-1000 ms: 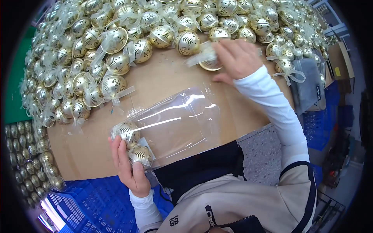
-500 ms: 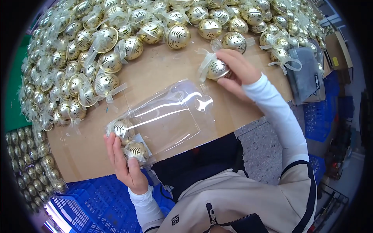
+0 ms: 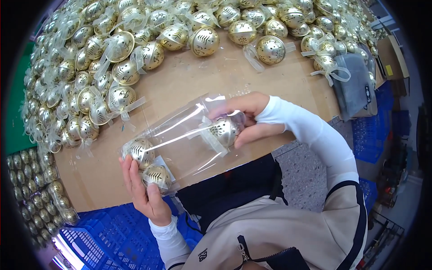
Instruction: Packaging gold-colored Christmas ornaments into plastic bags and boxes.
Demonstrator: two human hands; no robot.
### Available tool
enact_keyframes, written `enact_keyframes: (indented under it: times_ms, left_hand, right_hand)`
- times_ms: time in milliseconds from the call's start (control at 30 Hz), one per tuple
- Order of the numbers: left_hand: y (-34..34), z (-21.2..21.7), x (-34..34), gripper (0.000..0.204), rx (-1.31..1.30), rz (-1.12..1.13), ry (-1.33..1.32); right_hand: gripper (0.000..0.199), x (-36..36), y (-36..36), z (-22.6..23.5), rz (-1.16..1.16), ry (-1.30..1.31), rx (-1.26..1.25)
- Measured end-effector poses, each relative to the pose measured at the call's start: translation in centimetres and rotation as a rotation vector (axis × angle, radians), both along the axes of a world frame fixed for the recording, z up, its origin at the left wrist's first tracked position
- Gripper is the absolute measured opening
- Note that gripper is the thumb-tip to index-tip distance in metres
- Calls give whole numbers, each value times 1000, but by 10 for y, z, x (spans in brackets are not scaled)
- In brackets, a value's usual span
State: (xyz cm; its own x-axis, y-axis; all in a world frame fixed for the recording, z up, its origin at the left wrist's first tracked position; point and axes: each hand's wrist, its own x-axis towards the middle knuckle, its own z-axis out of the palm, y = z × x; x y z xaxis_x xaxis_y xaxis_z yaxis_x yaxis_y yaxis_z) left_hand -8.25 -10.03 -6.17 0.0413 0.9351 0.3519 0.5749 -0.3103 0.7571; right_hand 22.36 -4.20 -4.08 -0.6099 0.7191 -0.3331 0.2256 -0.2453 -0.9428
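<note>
A clear plastic bag (image 3: 182,155) lies slantwise across the cardboard-topped table. Two gold bell-like ball ornaments, one upper (image 3: 141,153) and one lower (image 3: 156,176), sit side by side inside its left end. My left hand (image 3: 148,200) is closed round that end, fingers on the upper ball and thumb on the lower one. In my right hand (image 3: 257,112) is a third gold ball ornament (image 3: 226,129) with a sheer pale ribbon (image 3: 216,143). This ball is at the bag's right end, ribbon side leftward, with the fingertips partly behind the clear film.
A large heap of ribboned gold balls (image 3: 155,55) covers the far and left table. One ball (image 3: 271,49) lies apart from it. A stack of clear bags (image 3: 353,85) rests at the right edge. Blue crates (image 3: 112,238) stand below the table (image 3: 92,180).
My right hand has carried the gold ball left and nearer, from beyond the bag into its right end. My left hand stays on the bag's left end.
</note>
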Motion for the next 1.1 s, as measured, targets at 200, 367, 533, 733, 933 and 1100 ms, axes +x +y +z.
enact_keyframes:
  times_ms: [200,367,533,733,933,1100]
  left_hand:
    - [0,5,-1,47,-1,16,-18]
    - [17,37,-7,44,52,-98,325]
    - [34,49,-9,39,-11,-426,502]
    - [37,50,-3,38,-17,-506,592]
    - [35,54,-6,41,-31,-489,575]
    - [31,54,-2,40,-44,-463,580]
  right_hand:
    - [62,-15,20,-10,265,-63,1046]
    - [64,-62,20,-11,266,-20,1133]
    - [56,-86,16,-11,65,-293,1220]
    - [48,-82,18,-9,68,-543,941]
    - [31,-18,-1,-15,-57,-655,1043]
    - [26,43,17,22,-654,-1200,1182]
